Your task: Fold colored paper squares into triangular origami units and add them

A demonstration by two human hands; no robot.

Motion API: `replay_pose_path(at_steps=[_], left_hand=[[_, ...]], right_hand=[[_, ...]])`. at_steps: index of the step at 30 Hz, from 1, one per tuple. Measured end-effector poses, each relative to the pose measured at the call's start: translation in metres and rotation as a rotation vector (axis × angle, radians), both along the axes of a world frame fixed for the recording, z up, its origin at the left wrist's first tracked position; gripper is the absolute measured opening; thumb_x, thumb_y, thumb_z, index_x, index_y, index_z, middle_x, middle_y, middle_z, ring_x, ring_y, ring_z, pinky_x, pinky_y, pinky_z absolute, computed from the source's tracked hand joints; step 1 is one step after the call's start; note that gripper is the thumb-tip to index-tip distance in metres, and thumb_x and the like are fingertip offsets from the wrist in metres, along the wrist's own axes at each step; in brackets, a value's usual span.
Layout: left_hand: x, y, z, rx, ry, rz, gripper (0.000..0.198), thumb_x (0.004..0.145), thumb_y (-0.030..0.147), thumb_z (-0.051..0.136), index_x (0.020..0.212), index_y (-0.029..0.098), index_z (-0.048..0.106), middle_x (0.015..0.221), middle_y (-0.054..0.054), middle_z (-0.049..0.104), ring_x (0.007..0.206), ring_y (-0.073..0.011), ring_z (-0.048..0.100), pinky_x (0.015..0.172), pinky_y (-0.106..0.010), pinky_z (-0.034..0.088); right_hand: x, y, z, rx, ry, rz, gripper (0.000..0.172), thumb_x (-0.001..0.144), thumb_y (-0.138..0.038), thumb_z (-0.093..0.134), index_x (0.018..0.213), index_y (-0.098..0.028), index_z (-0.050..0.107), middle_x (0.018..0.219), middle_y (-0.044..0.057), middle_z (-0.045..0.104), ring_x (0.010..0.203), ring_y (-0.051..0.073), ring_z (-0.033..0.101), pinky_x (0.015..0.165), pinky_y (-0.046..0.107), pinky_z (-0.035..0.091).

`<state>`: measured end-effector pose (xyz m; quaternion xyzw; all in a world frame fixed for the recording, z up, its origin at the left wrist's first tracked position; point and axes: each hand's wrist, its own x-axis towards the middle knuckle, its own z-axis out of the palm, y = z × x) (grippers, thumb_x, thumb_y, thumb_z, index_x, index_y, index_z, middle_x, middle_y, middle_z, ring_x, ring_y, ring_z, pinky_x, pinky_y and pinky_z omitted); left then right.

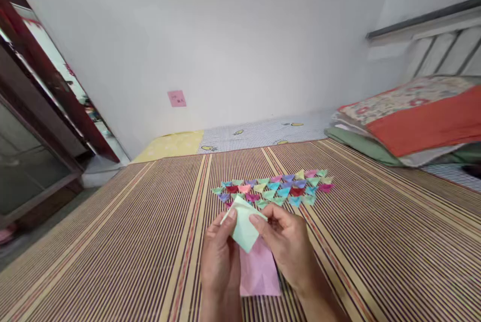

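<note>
risk: pale green paper [245,227] looks thin; if the left hand [221,254] and right hand [290,242] pull unevenly, it could crease off-line or, in my judgement, tear near a pinched edge. cause: uneven thumb pressure. second risk: a loosened pinch would let it drop onto the pink sheet [260,274] below. third: the small folded paper pieces [296,191] are close beyond the fingers; a forward knuckle could knock the nearest ones out of their rows.

position: green paper is held up between the two hands, turned corner-down, lower tip in front of the pink sheet. both hands pinch it, one at each side, thumbs on the near face; the fingers behind are mostly hidden. pink sheet lies on the striped mat [131,242], between the wrists, partly covered by the right hand.
</note>
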<state>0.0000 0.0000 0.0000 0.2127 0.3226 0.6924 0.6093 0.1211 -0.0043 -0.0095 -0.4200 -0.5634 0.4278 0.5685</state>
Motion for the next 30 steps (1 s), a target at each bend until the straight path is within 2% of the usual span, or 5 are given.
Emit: replay_pose_path(at_steps=[8, 14, 18, 24, 30], left_hand=[[0.000, -0.004, -0.004, 0.010, 0.096, 0.094, 0.032, 0.060, 0.029, 0.096, 0.069, 0.015, 0.070, 0.059, 0.000, 0.067, 0.057, -0.0160, 0.067, 0.057, -0.024, 0.054], [-0.003, -0.007, -0.006, 0.081, 0.322, 0.051, 0.037, 0.069, 0.038, 0.092, 0.065, 0.015, 0.063, 0.057, 0.002, 0.061, 0.049, -0.0098, 0.055, 0.049, -0.020, 0.044], [-0.004, -0.008, -0.005, 0.093, 0.381, -0.041, 0.036, 0.071, 0.040, 0.090, 0.066, 0.014, 0.066, 0.056, 0.002, 0.061, 0.048, -0.0101, 0.054, 0.049, -0.021, 0.044], [0.005, -0.006, -0.003, 0.131, 0.371, -0.097, 0.035, 0.069, 0.032, 0.092, 0.097, 0.015, 0.080, 0.095, -0.010, 0.080, 0.087, -0.0228, 0.073, 0.081, -0.032, 0.057], [0.006, -0.007, -0.007, 0.113, 0.345, 0.014, 0.025, 0.070, 0.033, 0.091, 0.073, 0.014, 0.075, 0.069, -0.002, 0.071, 0.066, -0.0145, 0.066, 0.067, -0.025, 0.054]], right_hand=[[0.012, 0.007, 0.002, 0.089, -0.118, 0.002, 0.045, 0.099, -0.046, 0.058, 0.064, -0.021, 0.046, 0.058, -0.006, 0.037, 0.053, 0.011, 0.036, 0.049, 0.025, 0.028], [0.019, 0.007, 0.009, 0.026, -0.069, 0.185, 0.025, 0.092, -0.042, 0.071, 0.084, -0.019, 0.066, 0.077, 0.000, 0.063, 0.069, 0.015, 0.054, 0.062, 0.025, 0.042], [0.014, 0.005, 0.006, 0.002, -0.011, 0.210, 0.031, 0.092, -0.043, 0.073, 0.076, -0.018, 0.064, 0.067, -0.004, 0.053, 0.062, 0.012, 0.046, 0.055, 0.023, 0.037], [0.007, 0.011, 0.000, -0.012, 0.172, 0.045, 0.033, 0.089, -0.049, 0.075, 0.083, -0.017, 0.072, 0.075, 0.002, 0.069, 0.069, 0.016, 0.060, 0.063, 0.024, 0.048], [-0.001, 0.014, -0.003, -0.071, 0.427, 0.095, 0.028, 0.087, -0.044, 0.080, 0.101, -0.019, 0.079, 0.092, 0.006, 0.079, 0.083, 0.020, 0.070, 0.078, 0.030, 0.055]])
